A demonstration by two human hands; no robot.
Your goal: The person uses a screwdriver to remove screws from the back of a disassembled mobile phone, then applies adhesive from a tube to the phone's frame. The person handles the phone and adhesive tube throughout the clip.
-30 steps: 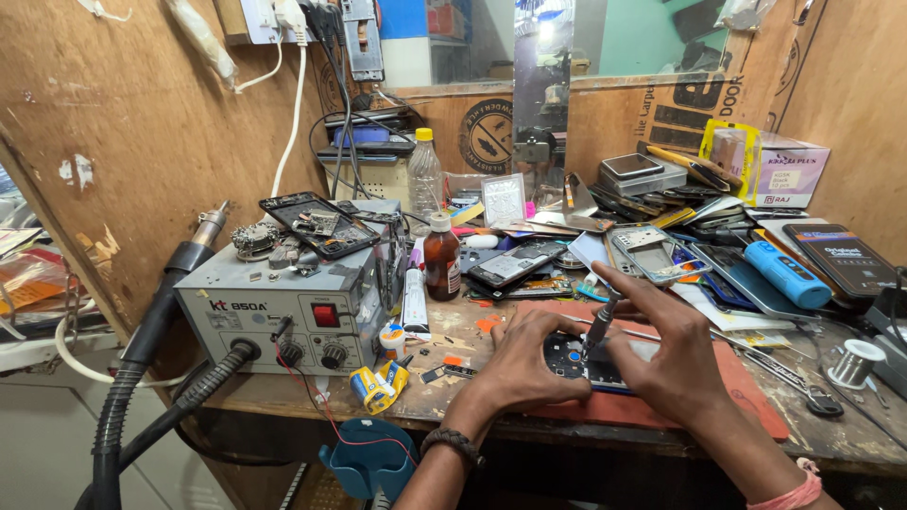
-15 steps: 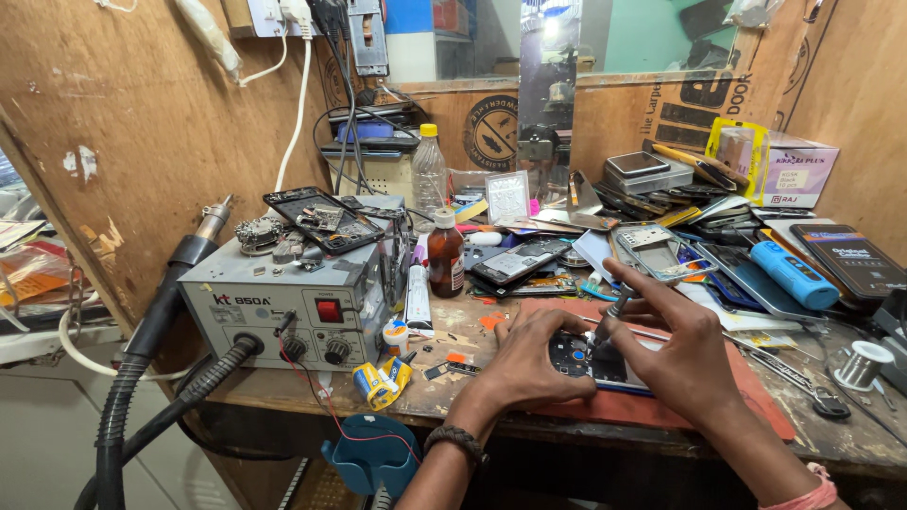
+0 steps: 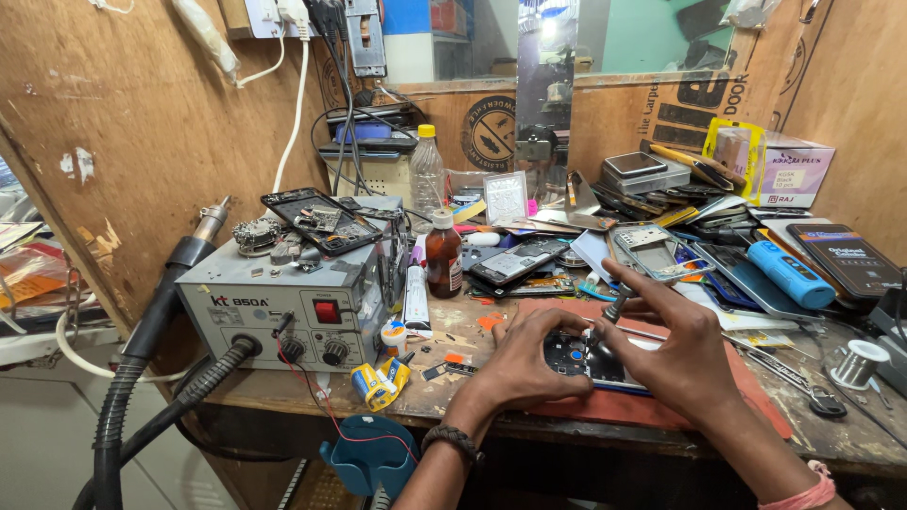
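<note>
A grey hot-air rework station [image 3: 283, 302] stands at the counter's [image 3: 453, 392] left. Right of it, the left hand [image 3: 515, 364] pins an opened phone [image 3: 590, 359] on the red mat [image 3: 661, 406]; the right hand [image 3: 675, 345] pinches a small screwdriver [image 3: 614, 310] upright over it.

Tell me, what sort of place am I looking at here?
Likely a phone repair bench: a hot-air rework station, loose phones and screens, and an opened phone under the left hand and right hand.
</note>
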